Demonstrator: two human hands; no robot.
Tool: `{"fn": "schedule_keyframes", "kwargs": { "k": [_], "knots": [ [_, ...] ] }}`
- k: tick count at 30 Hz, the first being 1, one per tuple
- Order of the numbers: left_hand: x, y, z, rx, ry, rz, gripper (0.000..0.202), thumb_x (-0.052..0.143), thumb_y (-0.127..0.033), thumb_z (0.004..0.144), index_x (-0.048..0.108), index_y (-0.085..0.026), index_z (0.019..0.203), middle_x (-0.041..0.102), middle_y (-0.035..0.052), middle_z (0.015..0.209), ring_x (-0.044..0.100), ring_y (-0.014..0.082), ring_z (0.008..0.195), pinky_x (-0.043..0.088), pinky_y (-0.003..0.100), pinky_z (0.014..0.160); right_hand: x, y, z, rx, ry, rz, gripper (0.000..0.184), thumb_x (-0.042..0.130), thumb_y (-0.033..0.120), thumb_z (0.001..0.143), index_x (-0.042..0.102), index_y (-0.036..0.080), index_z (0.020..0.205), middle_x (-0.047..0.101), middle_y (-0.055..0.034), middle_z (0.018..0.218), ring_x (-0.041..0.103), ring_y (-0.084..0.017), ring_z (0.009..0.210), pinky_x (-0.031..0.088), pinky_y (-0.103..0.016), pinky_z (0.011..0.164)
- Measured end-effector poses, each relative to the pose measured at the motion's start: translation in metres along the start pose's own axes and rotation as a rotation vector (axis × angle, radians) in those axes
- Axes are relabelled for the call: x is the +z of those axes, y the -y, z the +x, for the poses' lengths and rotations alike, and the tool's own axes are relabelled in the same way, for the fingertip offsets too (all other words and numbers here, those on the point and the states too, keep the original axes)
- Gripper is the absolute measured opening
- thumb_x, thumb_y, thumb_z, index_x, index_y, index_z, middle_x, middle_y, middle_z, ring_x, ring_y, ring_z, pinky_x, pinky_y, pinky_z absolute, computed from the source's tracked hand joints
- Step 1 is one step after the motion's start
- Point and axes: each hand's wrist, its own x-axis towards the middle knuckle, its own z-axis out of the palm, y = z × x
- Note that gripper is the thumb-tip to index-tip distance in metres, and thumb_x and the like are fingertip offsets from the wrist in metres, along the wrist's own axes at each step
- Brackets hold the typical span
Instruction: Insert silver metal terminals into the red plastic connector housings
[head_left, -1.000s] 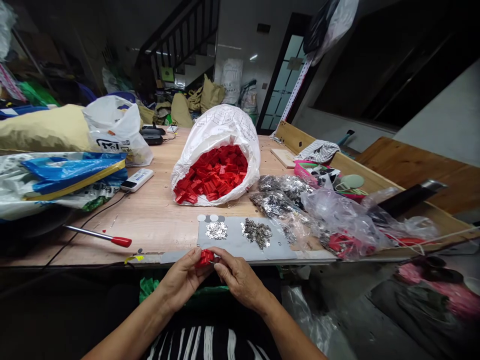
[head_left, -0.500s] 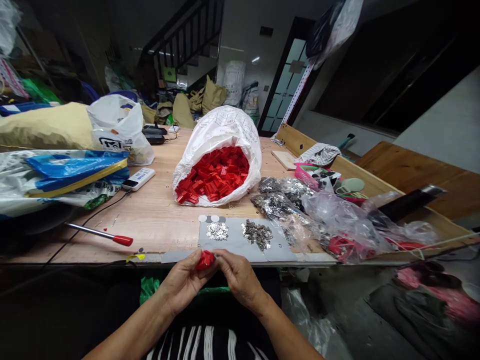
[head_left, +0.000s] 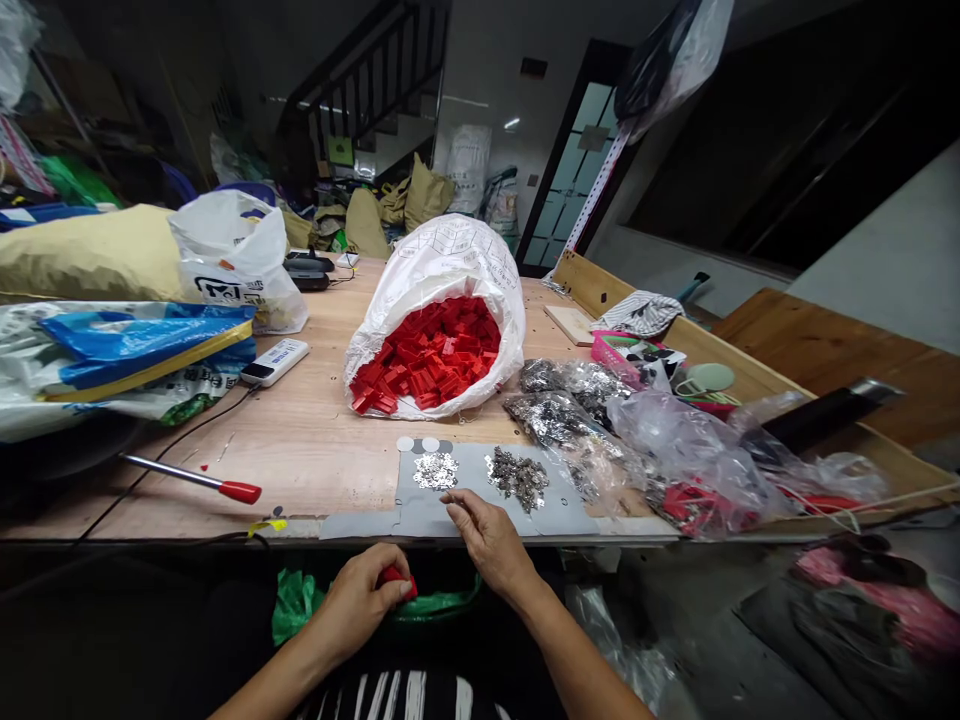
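Observation:
My left hand (head_left: 361, 598) is closed around a small red plastic piece (head_left: 409, 590), just in front of the table edge. Most of that piece is hidden by the fingers. My right hand (head_left: 491, 545) reaches over the table edge, its thumb and fingertips drawn together just below a pile of small bright metal pieces (head_left: 436, 470). Whatever is between those fingertips is too small to make out. Right of it, a second pile of darker metal pieces (head_left: 517, 477) lies on the grey mat (head_left: 469, 510).
A white woven sack (head_left: 457, 250) lies open toward me, full of red plastic pieces (head_left: 435, 355). Bags of metal parts (head_left: 555, 415) and clear plastic bags (head_left: 667, 430) crowd the right. At left are a red-tipped lever (head_left: 240, 491) and a white device (head_left: 276, 362). Green plastic (head_left: 442, 604) hangs below the edge.
My hands have come apart. The left has dropped below the table edge with the red piece, while the right has moved up and forward toward the bright metal pile.

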Motion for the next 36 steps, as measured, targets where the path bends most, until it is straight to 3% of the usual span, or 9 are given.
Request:
{"fn": "schedule_keyframes", "kwargs": {
  "k": [3, 6, 11, 13, 19, 21, 25, 29, 36],
  "knots": [
    [-0.004, 0.009, -0.001, -0.021, -0.009, 0.278, 0.014, 0.054, -0.026, 0.079, 0.066, -0.024, 0.086, 0.069, 0.0018, 0.082, 0.062, 0.0210, 0.080, 0.041, 0.029, 0.072, -0.012, -0.011, 0.015, 0.050, -0.116, -0.224, 0.020, 0.045, 0.031, 0.093, 0.062, 0.022, 0.097, 0.067, -0.0021, 0.089, 0.062, -0.017, 0.082, 0.042, -0.025, 0.071],
    [-0.009, 0.012, 0.000, -0.054, 0.018, 0.417, 0.022, 0.056, -0.027, 0.078, 0.069, -0.026, 0.096, 0.072, 0.0055, 0.090, 0.065, 0.0261, 0.088, 0.041, 0.033, 0.077, -0.026, -0.025, 0.030, 0.145, -0.193, -0.478, 0.013, 0.049, 0.023, 0.089, 0.061, 0.021, 0.093, 0.066, -0.0037, 0.093, 0.061, -0.018, 0.084, 0.041, -0.026, 0.071],
    [-0.026, -0.010, 0.011, 0.022, 0.075, 0.327, 0.015, 0.057, -0.031, 0.080, 0.070, -0.026, 0.087, 0.073, 0.0017, 0.081, 0.066, 0.0230, 0.080, 0.042, 0.029, 0.070, -0.037, -0.039, 0.047, 0.264, -0.159, -0.702, 0.012, 0.052, 0.026, 0.089, 0.060, 0.021, 0.095, 0.063, -0.0045, 0.097, 0.061, -0.019, 0.082, 0.038, -0.026, 0.063],
    [-0.033, -0.024, 0.024, 0.064, 0.007, 0.271, 0.017, 0.055, -0.034, 0.083, 0.068, -0.026, 0.087, 0.072, 0.0005, 0.077, 0.066, 0.0208, 0.074, 0.043, 0.028, 0.067, -0.037, -0.043, 0.051, 0.273, -0.149, -0.731, 0.012, 0.052, 0.028, 0.090, 0.060, 0.021, 0.093, 0.062, -0.0045, 0.096, 0.061, -0.019, 0.081, 0.036, -0.027, 0.062],
    [-0.049, -0.041, 0.094, 0.212, -0.477, 0.421, 0.034, 0.057, -0.024, 0.082, 0.057, -0.022, 0.116, 0.067, 0.0064, 0.103, 0.063, 0.0218, 0.092, 0.047, 0.033, 0.082, -0.034, -0.045, 0.056, 0.258, -0.141, -0.731, 0.010, 0.052, 0.024, 0.089, 0.061, 0.020, 0.090, 0.062, -0.0046, 0.093, 0.061, -0.018, 0.081, 0.036, -0.027, 0.062],
    [-0.053, -0.040, 0.116, 0.173, -0.589, 0.532, 0.041, 0.059, -0.021, 0.081, 0.054, -0.020, 0.122, 0.061, 0.0103, 0.114, 0.058, 0.0250, 0.104, 0.046, 0.036, 0.089, -0.035, -0.045, 0.053, 0.230, -0.152, -0.712, 0.010, 0.051, 0.024, 0.090, 0.060, 0.020, 0.088, 0.063, -0.0041, 0.093, 0.060, -0.018, 0.081, 0.037, -0.026, 0.063],
    [-0.062, -0.035, 0.150, 0.066, -0.691, 0.555, 0.051, 0.061, -0.017, 0.078, 0.049, -0.016, 0.128, 0.053, 0.0164, 0.118, 0.052, 0.0309, 0.109, 0.044, 0.042, 0.091, -0.034, -0.045, 0.044, 0.137, -0.175, -0.619, 0.008, 0.052, 0.023, 0.089, 0.060, 0.021, 0.088, 0.063, -0.0027, 0.092, 0.061, -0.017, 0.083, 0.040, -0.026, 0.066],
    [-0.077, -0.028, 0.170, -0.025, -0.791, 0.508, 0.049, 0.056, -0.013, 0.078, 0.049, -0.014, 0.127, 0.049, 0.0192, 0.123, 0.045, 0.0343, 0.115, 0.038, 0.047, 0.095, -0.029, -0.045, 0.033, 0.054, -0.198, -0.483, 0.011, 0.050, 0.024, 0.090, 0.060, 0.021, 0.089, 0.063, -0.0032, 0.094, 0.061, -0.018, 0.082, 0.042, -0.027, 0.070],
    [-0.085, -0.022, 0.172, -0.038, -0.784, 0.260, 0.028, 0.058, -0.015, 0.078, 0.063, -0.019, 0.105, 0.061, 0.0144, 0.110, 0.046, 0.0325, 0.114, 0.033, 0.047, 0.098, -0.021, -0.037, 0.019, 0.059, -0.207, -0.285, 0.013, 0.045, 0.029, 0.092, 0.056, 0.022, 0.091, 0.068, -0.0021, 0.083, 0.065, -0.020, 0.078, 0.043, -0.028, 0.068]
  ]
}}
